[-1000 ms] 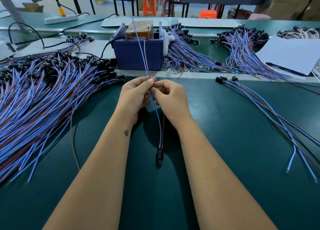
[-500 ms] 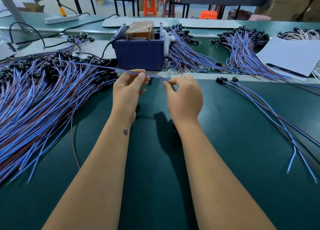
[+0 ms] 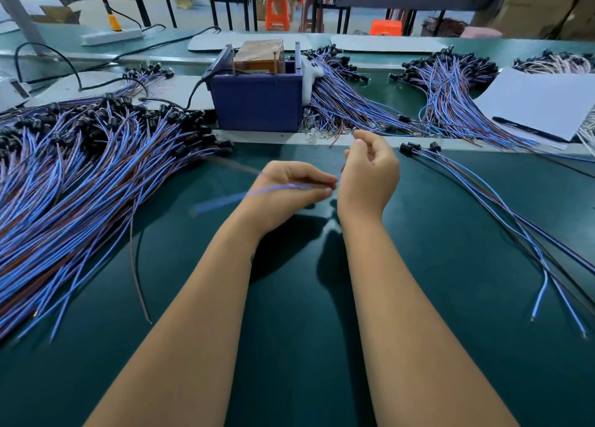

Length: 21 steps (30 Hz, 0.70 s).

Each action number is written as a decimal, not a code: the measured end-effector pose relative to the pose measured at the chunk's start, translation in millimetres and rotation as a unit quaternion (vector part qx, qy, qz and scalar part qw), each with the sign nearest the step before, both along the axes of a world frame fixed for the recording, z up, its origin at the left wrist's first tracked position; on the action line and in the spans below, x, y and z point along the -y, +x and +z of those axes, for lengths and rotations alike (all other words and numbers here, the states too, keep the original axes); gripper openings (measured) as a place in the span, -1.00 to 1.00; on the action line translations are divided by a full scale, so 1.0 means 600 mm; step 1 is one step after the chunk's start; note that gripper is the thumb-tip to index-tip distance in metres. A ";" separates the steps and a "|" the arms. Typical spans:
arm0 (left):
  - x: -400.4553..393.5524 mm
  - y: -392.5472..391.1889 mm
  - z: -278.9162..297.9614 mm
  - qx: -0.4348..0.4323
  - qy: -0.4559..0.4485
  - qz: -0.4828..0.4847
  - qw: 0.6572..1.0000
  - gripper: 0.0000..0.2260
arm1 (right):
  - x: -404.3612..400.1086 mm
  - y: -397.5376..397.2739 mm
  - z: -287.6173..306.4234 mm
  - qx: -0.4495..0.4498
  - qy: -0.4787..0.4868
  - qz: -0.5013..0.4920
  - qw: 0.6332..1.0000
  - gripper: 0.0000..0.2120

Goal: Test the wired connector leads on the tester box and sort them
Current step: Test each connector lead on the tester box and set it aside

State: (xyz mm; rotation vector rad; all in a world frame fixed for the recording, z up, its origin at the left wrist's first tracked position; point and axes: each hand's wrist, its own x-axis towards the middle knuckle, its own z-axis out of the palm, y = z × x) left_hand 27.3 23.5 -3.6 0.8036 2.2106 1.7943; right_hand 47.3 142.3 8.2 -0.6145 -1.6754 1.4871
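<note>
Hands over green counter (image 3: 450,265), left hand (image 3: 286,191) fingers pinching blurred blue lead (image 3: 225,199), right hand (image 3: 370,172) fingers curled on its other end, tester box (image 3: 257,104) behind.

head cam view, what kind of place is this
Most likely a factory assembly or test bench. Big piles of identical blue-and-brown wired leads lie across a long green work table, a blue tester box stands in the middle, and more benches and plastic stools stand behind.

head cam | worn, faces forward-down | close over green bench (image 3: 450,265) | single view
</note>
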 end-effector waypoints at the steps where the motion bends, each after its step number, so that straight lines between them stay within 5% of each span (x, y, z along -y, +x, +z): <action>1: -0.003 0.002 -0.001 -0.010 -0.025 -0.029 0.999 -0.75 | -0.001 -0.001 -0.002 0.009 -0.001 -0.001 1.000 -0.81; 6: -0.007 0.003 -0.002 -0.040 -0.065 -0.045 0.996 -0.57 | -0.021 -0.015 -0.022 0.120 0.023 0.048 0.991 -0.76; 11: -0.010 0.006 -0.001 -0.019 -0.070 -0.007 0.997 -0.67 | -0.032 -0.011 -0.028 0.202 0.122 0.154 0.959 -0.72; 16: -0.010 0.004 -0.004 -0.019 -0.091 0.016 0.996 -0.78 | -0.045 0.011 -0.012 0.274 0.233 0.288 0.888 -0.66; 21: -0.014 0.004 -0.006 -0.005 -0.095 0.016 0.995 -0.72 | -0.071 0.020 -0.002 0.347 0.408 0.275 0.798 -0.77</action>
